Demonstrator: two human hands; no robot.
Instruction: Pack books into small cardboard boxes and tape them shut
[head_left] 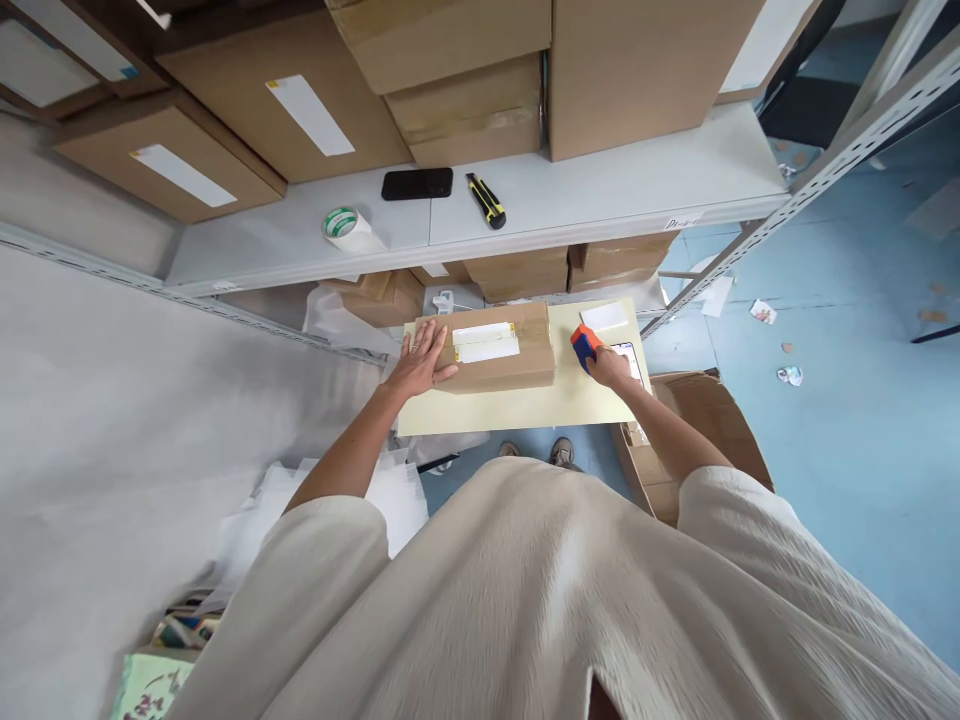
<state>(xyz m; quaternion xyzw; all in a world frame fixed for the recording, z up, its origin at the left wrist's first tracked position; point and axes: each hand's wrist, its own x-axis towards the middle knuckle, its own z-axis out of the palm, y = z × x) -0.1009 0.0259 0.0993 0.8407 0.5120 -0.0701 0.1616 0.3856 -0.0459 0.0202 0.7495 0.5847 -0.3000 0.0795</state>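
Pale yellow worktop (517, 409) carrying a labelled cardboard carton (499, 373), with a white slip (604, 317) and a lit-screen device (634, 361) toward its right end. Beyond, higher up, a grey shelf (285, 228) — along its front lie a tape roll (352, 232), a black phone (417, 184) and a yellow-and-black cutter (487, 201), with cardboard boxes (472, 105) behind. On the blue floor (847, 470), right — scattered scraps (763, 312).

Box (501, 372) on tbl (510, 412), shelf (607, 195) behind

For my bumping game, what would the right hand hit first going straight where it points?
The right hand holds an orange-and-blue tool pointing toward the cardboard box. It would probably bump that, though height is unclear.
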